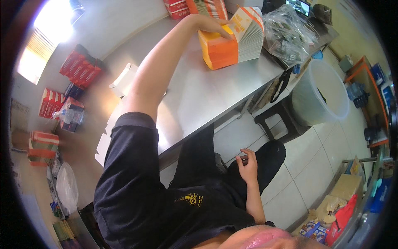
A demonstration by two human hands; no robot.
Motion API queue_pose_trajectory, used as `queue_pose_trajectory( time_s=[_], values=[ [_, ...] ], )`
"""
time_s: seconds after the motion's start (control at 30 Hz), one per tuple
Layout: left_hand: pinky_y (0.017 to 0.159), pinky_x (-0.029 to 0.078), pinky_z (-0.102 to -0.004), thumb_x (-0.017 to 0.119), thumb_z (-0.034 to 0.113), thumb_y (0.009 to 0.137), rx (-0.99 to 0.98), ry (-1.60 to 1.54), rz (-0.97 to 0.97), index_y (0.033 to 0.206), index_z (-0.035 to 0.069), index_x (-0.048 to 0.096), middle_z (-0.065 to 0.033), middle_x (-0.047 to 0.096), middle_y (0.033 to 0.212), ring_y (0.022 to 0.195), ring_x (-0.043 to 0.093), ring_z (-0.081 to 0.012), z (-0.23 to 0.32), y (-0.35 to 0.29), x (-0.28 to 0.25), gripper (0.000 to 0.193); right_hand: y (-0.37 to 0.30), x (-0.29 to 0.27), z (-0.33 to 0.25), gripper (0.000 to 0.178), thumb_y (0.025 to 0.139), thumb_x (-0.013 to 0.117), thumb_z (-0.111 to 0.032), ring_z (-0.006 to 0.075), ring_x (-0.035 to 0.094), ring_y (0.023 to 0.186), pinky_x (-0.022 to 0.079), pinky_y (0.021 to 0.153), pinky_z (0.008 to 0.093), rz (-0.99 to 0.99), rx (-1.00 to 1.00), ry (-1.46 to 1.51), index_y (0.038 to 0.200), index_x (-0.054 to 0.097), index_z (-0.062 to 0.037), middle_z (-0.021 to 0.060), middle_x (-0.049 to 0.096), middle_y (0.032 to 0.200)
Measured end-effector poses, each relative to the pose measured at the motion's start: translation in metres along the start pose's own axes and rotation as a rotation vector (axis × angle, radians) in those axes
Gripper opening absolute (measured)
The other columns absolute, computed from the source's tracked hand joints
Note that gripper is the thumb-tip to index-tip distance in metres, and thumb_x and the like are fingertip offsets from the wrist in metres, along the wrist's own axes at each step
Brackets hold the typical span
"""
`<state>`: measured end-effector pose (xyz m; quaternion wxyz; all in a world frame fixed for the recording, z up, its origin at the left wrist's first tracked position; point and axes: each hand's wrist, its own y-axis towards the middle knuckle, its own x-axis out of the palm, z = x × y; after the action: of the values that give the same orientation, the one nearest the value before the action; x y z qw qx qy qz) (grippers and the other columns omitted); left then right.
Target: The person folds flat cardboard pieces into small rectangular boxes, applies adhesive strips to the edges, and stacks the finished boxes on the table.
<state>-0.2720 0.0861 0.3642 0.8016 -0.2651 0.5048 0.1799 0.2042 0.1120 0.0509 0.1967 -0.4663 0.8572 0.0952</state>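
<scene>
Draping left hand point(214, 27) over orange-yellow stack point(222, 53), upper centre of frame, can't tell if gripping; resting right hand point(248, 167) loose, empty, lower centre. Ideally pressing lightly, keeping fanned edges point(251, 43) even tbh.

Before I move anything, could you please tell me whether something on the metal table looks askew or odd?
Yes: the stack of orange-and-white cartons on the metal table, touched by the left hand, looks askew: its right side fans out rather than sitting squared.
</scene>
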Motion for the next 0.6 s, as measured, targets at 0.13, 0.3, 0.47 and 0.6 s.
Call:
queue_pose_trajectory(
  time_s=[0.13,0.3,0.47,0.6],
  values=[
    [0.121,0.025,-0.0488,0.063,0.056,0.089,0.085,0.172,0.02,0.151,0.039,0.048,-0.016,0.036,0.16,0.15,0.032,-0.0335,-0.004,0.017,0.014,0.066,0.001,0.001,-0.013,0.037,0.09,0.075,-0.026,0.0233,0.07,0.093,0.056,0.082,0.0362,-0.042,0.034,-0.121,0.122,0.065,-0.009,0.0124,0.061,0.128],
    [0.115,0.037,-0.0444,0.059,0.06,0.092,0.358,0.37,0.268,0.136,0.021,0.065,-0.0176,0.055,0.142,0.136,0.048,-0.0355,-0.012,0.041,0.035,0.059,0.002,0.0,-0.018,0.041,0.091,0.074,-0.031,0.0242,0.069,0.095,0.056,0.086,0.0391,-0.096,0.053,-0.216,0.125,0.064,-0.0115,0.0118,0.06,0.13],
    [0.102,0.049,-0.0464,0.061,0.06,0.089,0.296,0.295,0.166,0.128,0.023,0.069,-0.015,0.062,0.135,0.123,0.06,-0.0327,0.004,0.047,0.037,0.055,0.001,0.0,-0.017,0.041,0.091,0.074,-0.03,0.0239,0.07,0.095,0.056,0.086,0.0387,-0.064,0.077,-0.229,0.125,0.064,-0.0117,0.0111,0.06,0.13],
    [0.098,0.051,-0.0458,0.064,0.065,0.086,0.394,0.286,0.349,0.132,0.02,0.065,-0.0171,0.067,0.123,0.117,0.063,-0.0347,-0.028,0.069,0.05,0.064,-0.001,0.001,-0.021,0.041,0.091,0.074,-0.03,0.0237,0.07,0.094,0.056,0.085,0.0387,-0.076,0.06,-0.237,0.126,0.064,-0.0114,0.0112,0.06,0.13]
  ],
)
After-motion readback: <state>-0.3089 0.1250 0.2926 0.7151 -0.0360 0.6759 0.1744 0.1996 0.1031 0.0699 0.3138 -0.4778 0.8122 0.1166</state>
